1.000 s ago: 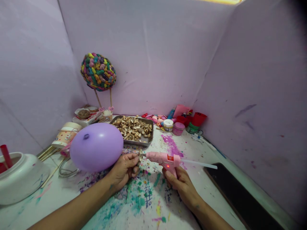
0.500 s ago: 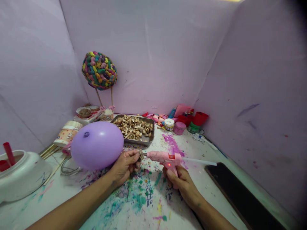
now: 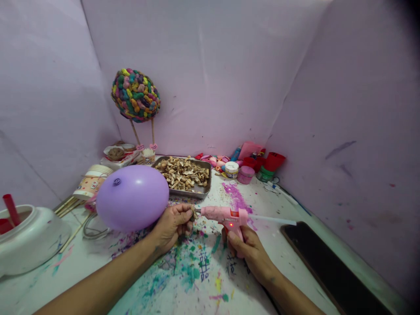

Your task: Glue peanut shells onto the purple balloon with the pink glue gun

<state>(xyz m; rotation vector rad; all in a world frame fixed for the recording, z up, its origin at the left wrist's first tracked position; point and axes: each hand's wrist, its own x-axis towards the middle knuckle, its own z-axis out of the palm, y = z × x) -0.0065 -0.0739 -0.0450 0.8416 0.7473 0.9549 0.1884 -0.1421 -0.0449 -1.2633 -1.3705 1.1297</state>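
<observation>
Between thumb and fingers, my left hand [image 3: 175, 225] pinches a peanut shell [image 3: 194, 213]. My right hand [image 3: 244, 245] is wrapped round the handle of a pink hot glue gun [image 3: 219, 214], its red light lit. The gun points left, with its nozzle at the shell; whether they touch I cannot tell. A clear glue stick [image 3: 274, 220] juts from the gun's back. Just left of my left hand lies an inflated purple balloon [image 3: 133, 199]. Behind the hands is a metal tray [image 3: 205, 192] heaped with peanut shells [image 3: 183, 174].
A colourful ball [image 3: 136, 95] stands on sticks at the back left. Paper cups [image 3: 92, 181] and a white pot [image 3: 33, 238] are at left. Paint jars [image 3: 245, 175] and red cups [image 3: 274, 162] sit back right. A black phone-like slab [image 3: 328, 267] lies at right.
My left fingers have turned the peanut shell slightly at the nozzle. The glue gun stays almost in place, and the view has shifted a little.
</observation>
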